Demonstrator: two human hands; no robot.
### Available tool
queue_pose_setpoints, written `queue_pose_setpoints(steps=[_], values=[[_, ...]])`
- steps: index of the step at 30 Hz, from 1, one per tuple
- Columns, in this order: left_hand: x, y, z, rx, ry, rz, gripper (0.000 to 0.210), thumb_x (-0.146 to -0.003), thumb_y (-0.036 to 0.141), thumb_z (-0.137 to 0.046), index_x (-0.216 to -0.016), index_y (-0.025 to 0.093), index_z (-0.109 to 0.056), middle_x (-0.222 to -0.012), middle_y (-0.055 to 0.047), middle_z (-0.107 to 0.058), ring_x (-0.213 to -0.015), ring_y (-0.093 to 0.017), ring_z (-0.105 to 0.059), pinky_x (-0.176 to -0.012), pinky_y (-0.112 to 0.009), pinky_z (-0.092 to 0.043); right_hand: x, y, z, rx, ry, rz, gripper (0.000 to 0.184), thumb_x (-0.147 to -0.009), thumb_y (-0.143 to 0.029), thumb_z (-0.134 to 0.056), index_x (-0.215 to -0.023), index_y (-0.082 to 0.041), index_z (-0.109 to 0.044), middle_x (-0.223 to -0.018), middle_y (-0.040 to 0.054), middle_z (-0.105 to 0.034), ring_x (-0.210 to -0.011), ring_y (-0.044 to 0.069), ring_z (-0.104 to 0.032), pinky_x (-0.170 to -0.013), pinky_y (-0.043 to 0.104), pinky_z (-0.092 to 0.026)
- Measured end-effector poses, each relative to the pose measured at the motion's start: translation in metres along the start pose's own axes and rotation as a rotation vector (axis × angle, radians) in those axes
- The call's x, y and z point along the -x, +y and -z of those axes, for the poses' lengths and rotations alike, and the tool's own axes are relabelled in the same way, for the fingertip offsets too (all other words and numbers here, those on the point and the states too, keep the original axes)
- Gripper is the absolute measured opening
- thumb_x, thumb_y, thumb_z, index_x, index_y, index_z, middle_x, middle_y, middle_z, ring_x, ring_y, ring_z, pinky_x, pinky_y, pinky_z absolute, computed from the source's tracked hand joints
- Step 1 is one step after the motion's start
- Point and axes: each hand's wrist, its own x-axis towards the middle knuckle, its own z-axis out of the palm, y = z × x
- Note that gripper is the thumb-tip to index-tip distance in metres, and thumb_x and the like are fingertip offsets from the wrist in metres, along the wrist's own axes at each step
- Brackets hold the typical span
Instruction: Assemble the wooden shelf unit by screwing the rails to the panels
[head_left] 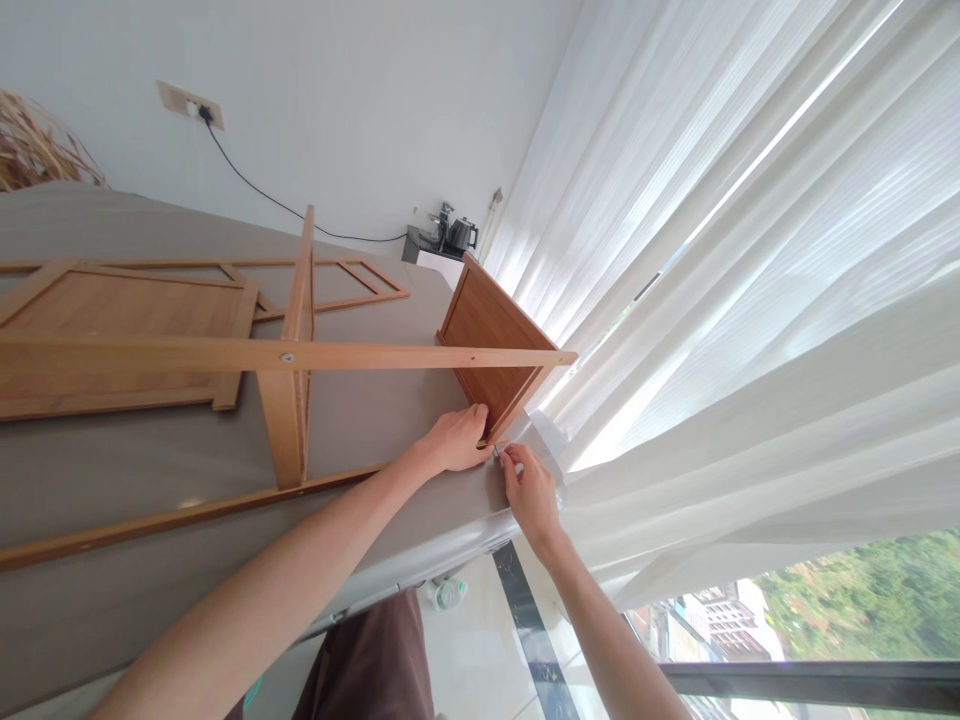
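Note:
A wooden shelf frame (390, 355) stands on its side on the grey-covered table, with two long rails and cross panels between them. My left hand (457, 438) is closed around the near lower corner, where the end panel (491, 335) meets the lower rail (187, 517). Just right of that corner, my right hand (529, 485) pinches a small thin metal piece (496, 452), its tip close to the rail's end. The piece is too small to name exactly. A screw head (286, 357) shows in the upper rail, at the middle panel (289, 410).
Another wooden panel (135, 310) and a slim wooden frame (360, 285) lie on the table (360, 410) at the left and behind. White curtains (675, 250) hang close on the right. A black kettle (462, 235) stands at the back, and a cable (262, 190) runs along the wall.

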Motion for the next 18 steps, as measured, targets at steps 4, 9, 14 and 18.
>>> queue_pose_setpoints(steps=[4,9,14,18], values=[[-0.0002,0.0007,0.0007,0.006,0.0,0.005,0.036,-0.097,0.042,-0.059,-0.121,0.015,-0.06,-0.116,-0.009,-0.065,-0.099,-0.021,-0.065,-0.085,-0.041,-0.056,-0.0003,-0.0045,0.0031,0.038,-0.026,0.06,0.032,-0.104,-0.037,-0.038,-0.091,-0.024,-0.064,-0.081,0.005,-0.068,-0.082,0.02,-0.062,-0.073,0.028,-0.044],[0.0008,0.0016,0.0021,0.009,-0.009,0.009,0.036,-0.097,0.042,-0.059,-0.122,0.015,-0.06,-0.116,-0.009,-0.065,-0.099,-0.021,-0.065,-0.086,-0.041,-0.056,-0.0012,-0.0045,0.0036,0.026,-0.01,0.009,0.032,-0.104,-0.038,-0.037,-0.094,-0.024,-0.064,-0.085,0.0034,-0.07,-0.077,0.018,-0.062,-0.069,0.027,-0.045],[0.0013,0.0013,0.0024,0.006,-0.014,0.013,0.036,-0.097,0.041,-0.059,-0.122,0.015,-0.06,-0.116,-0.009,-0.064,-0.1,-0.021,-0.065,-0.087,-0.042,-0.056,-0.0011,-0.0017,0.0015,-0.004,0.015,-0.064,0.032,-0.104,-0.041,-0.036,-0.096,-0.025,-0.062,-0.085,0.0012,-0.07,-0.071,0.017,-0.062,-0.064,0.026,-0.045],[0.0006,0.0012,0.0013,0.009,-0.018,0.017,0.037,-0.097,0.043,-0.059,-0.122,0.015,-0.06,-0.117,-0.009,-0.064,-0.1,-0.021,-0.064,-0.088,-0.043,-0.055,-0.002,-0.006,0.0046,-0.008,-0.016,-0.042,0.032,-0.103,-0.042,-0.039,-0.091,-0.026,-0.064,-0.084,0.0031,-0.07,-0.08,0.02,-0.063,-0.071,0.028,-0.045]])
